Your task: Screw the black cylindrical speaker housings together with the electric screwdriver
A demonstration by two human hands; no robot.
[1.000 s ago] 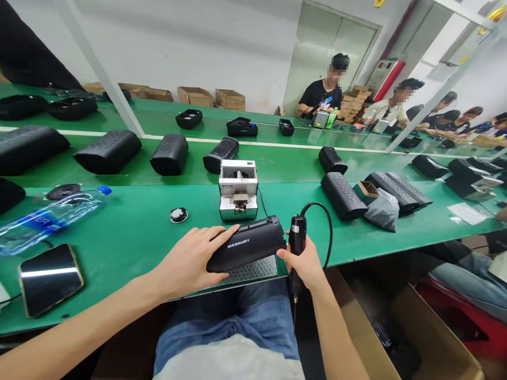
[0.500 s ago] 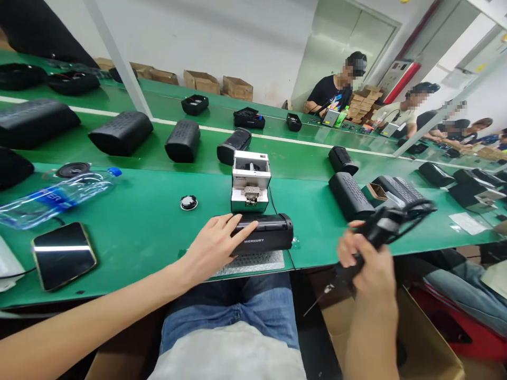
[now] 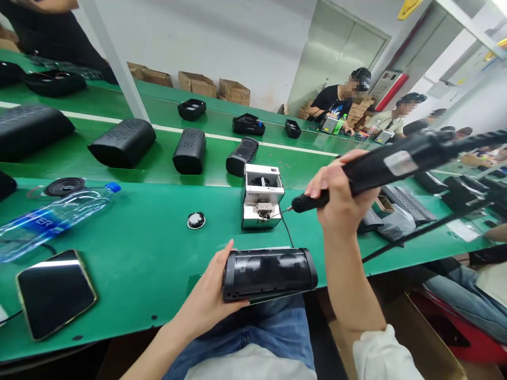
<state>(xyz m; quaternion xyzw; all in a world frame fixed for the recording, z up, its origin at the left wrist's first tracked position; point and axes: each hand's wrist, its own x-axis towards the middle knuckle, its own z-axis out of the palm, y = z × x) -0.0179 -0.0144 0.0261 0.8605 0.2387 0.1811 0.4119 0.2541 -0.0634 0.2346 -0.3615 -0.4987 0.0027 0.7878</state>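
My left hand (image 3: pixel 209 295) grips the left end of a black speaker shell (image 3: pixel 269 273) lying at the near edge of the green bench, its open side with two round holes turned up. My right hand (image 3: pixel 340 198) is closed round a black electric screwdriver (image 3: pixel 390 163) held level. The screwdriver's bit tip touches the outlet of the small white screw feeder box (image 3: pixel 261 203) standing behind the speaker shell.
A phone (image 3: pixel 55 293) and a water bottle (image 3: pixel 51 219) lie at the left. A small round part (image 3: pixel 196 220) sits mid-bench. Several black speaker shells (image 3: pixel 122 142) ride the conveyor behind. Other people work at the far right. A cardboard box (image 3: pixel 428 343) stands by my right knee.
My right hand lifted the screwdriver from beside my lap up to the feeder box. My left hand turned the speaker shell over, open side up, and drew it toward me.
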